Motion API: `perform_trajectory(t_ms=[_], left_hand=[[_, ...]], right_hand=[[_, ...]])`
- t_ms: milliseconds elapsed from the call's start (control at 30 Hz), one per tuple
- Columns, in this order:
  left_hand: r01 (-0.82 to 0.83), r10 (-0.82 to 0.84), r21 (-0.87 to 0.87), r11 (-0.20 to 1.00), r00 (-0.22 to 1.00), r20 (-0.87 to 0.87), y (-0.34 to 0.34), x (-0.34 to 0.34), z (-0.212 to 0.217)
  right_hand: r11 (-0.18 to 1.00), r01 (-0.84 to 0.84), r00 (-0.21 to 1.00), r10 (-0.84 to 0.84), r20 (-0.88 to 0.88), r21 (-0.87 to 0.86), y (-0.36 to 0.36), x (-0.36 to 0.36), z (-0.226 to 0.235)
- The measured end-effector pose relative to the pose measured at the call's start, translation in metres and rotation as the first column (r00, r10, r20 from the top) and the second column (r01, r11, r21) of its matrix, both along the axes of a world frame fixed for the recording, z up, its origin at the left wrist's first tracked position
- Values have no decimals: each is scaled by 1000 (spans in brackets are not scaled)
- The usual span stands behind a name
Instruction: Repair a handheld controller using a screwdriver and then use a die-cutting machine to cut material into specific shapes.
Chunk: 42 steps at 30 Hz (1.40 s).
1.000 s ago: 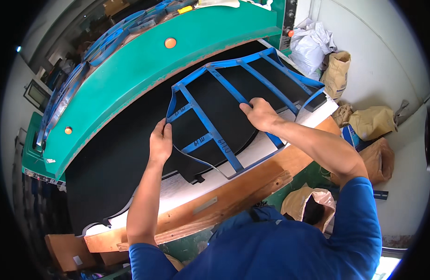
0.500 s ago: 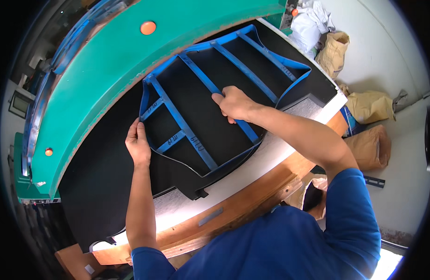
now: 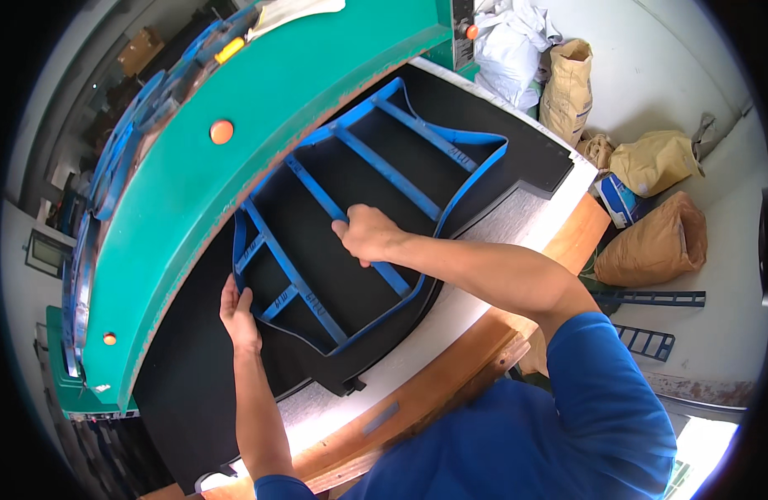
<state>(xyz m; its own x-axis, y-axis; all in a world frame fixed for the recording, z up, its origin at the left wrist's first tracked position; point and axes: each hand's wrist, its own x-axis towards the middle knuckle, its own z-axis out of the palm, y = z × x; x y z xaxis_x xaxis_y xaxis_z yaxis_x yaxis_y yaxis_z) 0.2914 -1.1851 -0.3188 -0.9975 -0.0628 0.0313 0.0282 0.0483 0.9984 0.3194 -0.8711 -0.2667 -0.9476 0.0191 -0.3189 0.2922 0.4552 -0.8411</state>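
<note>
A blue steel cutting frame [image 3: 376,158] with several cross bars lies flat on a black sheet [image 3: 326,250] on the bed of a green press [image 3: 259,108]. My left hand [image 3: 238,312] grips the frame's near left corner. My right hand [image 3: 367,235] is closed over one of the long cross bars near the frame's middle. The frame's far end reaches under the green press head. A white board [image 3: 451,317] carries the black sheet, with a wooden edge [image 3: 451,392] in front of it.
Orange buttons [image 3: 221,131] sit on the green press head. More blue frames [image 3: 126,142] are stacked on top of the press at the left. Brown and white sacks [image 3: 650,242] lie on the floor at the right, beside blue frames [image 3: 650,342] on the ground.
The blue frame went from tilted up in both hands to lying flat on the black sheet, pushed further under the press head. Both hands stayed on it.
</note>
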Motion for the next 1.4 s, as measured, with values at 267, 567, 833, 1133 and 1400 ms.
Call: perform_trajectory(t_ms=[267,567,833,1133,1400], left_hand=[[20,-18,19,1000,996,-84,-2,8,11],[-63,39,-200,978,992,-122,-39,20,20],[-131,100,-182,974,981,-166,-42,39,1],[-89,52,-175,981,977,-207,-42,34,-4],[-68,52,-108,992,988,-149,-46,35,-5]], right_hand=[[994,-30,999,34,-30,104,-9,-4,-4],[987,-52,992,68,-102,153,-43,12,0],[931,-79,984,131,-124,355,-45,13,-20],[959,-44,979,97,-180,280,-37,11,-33],[980,-74,994,87,-64,186,-45,15,-15]])
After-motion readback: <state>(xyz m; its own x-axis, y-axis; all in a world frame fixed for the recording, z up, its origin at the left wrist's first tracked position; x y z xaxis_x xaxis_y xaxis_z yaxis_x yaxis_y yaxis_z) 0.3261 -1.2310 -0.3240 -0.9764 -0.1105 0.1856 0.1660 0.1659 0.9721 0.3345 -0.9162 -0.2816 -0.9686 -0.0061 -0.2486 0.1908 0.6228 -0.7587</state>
